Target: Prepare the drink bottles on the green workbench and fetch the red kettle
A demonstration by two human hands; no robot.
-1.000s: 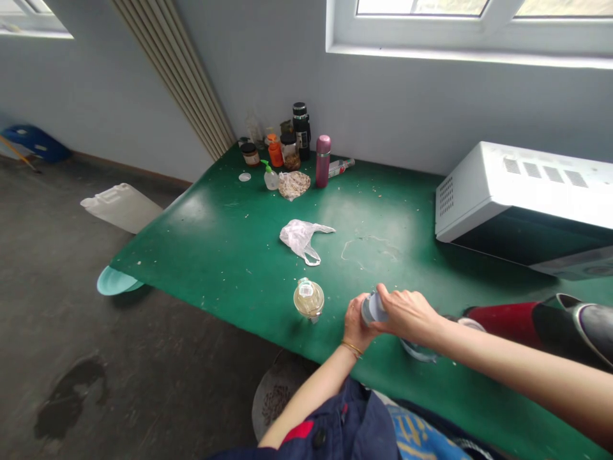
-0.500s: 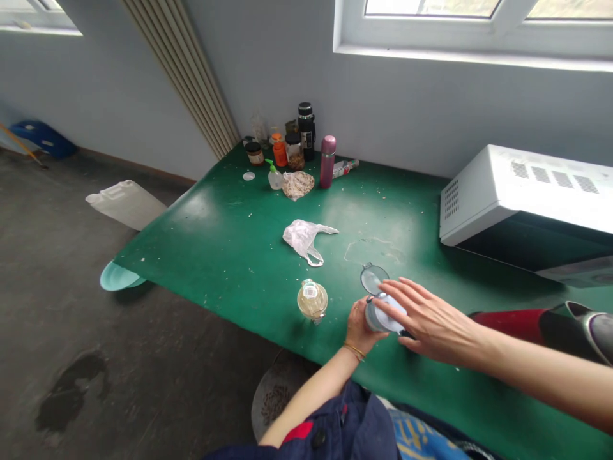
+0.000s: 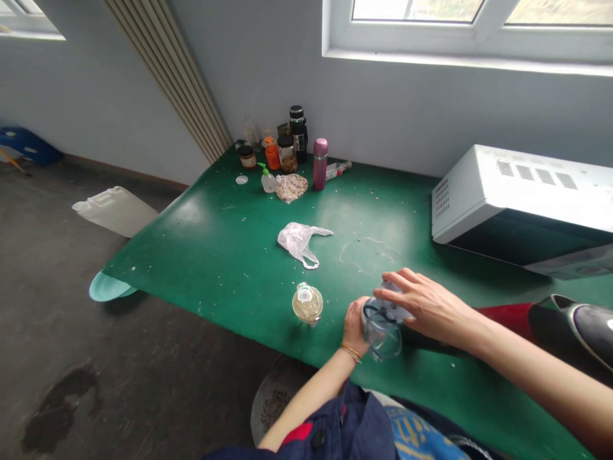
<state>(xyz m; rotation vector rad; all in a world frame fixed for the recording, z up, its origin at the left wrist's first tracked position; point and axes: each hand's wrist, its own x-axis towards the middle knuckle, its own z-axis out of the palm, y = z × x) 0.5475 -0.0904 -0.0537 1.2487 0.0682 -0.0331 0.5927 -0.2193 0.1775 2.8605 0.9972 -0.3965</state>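
Left hand [image 3: 355, 324] grips clear bottle [image 3: 383, 332] from side, near front edge of green table [image 3: 215, 255]. Right hand [image 3: 426, 306] rests on bottle top, fingers spread over lid [image 3: 393, 305]. Glass jar [image 3: 308, 303] just left. Plastic bag [image 3: 299, 239] further back.

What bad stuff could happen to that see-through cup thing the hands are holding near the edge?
1. The clear container, gripped by the left hand with the right hand on its lid, sits close to the front edge of the green table; a slip might drop it onto the floor.
2. The small glass jar stands close beside the left hand; a sideways nudge could tip it.
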